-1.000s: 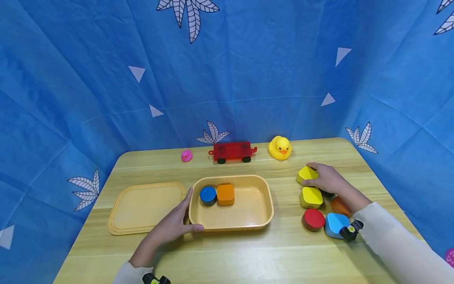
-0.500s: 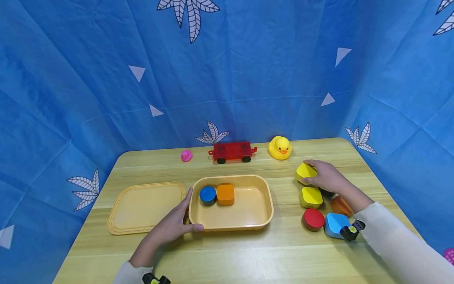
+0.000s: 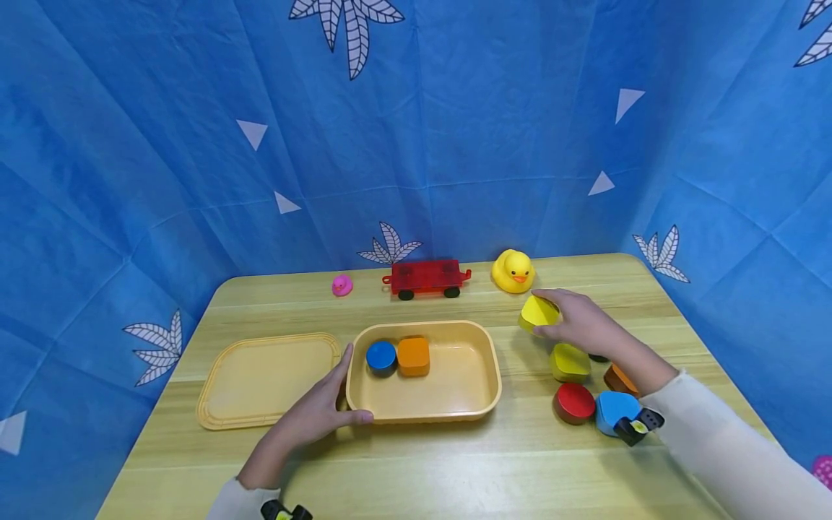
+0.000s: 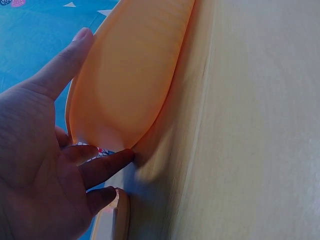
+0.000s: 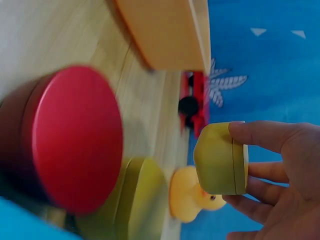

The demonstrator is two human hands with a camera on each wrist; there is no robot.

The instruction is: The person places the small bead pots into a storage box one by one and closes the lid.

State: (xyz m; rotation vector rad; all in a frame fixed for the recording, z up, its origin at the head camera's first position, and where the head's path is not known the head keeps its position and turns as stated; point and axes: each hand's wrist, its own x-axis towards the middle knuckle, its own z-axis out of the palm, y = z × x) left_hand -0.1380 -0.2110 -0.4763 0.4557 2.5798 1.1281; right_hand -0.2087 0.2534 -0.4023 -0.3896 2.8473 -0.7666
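Note:
In the head view my right hand [image 3: 581, 318] pinches a yellow many-sided block [image 3: 538, 314] between thumb and fingers, just in front of the yellow duck. A seam runs around this block [image 5: 220, 159] in the right wrist view, where it appears lifted off the table. My left hand [image 3: 321, 401] holds the left end of a shallow peach plastic box [image 3: 464, 415], thumb along the near side. Inside that box, a blue round block [image 3: 381, 358] and an orange square block [image 3: 413, 356] sit side by side at the left.
Right of the box lie a yellow block [image 3: 570, 362], a red round block [image 3: 574, 403], a blue block [image 3: 614, 412] and an orange one [image 3: 620, 379]. A flat lid [image 3: 269, 379] lies left. Behind stand a pink duck [image 3: 341, 285], red wagon [image 3: 425, 277] and yellow duck [image 3: 513, 271].
My right hand has carried the yellow many-sided block leftward, away from the other blocks and closer to the yellow duck. The left hand and the box have stayed put.

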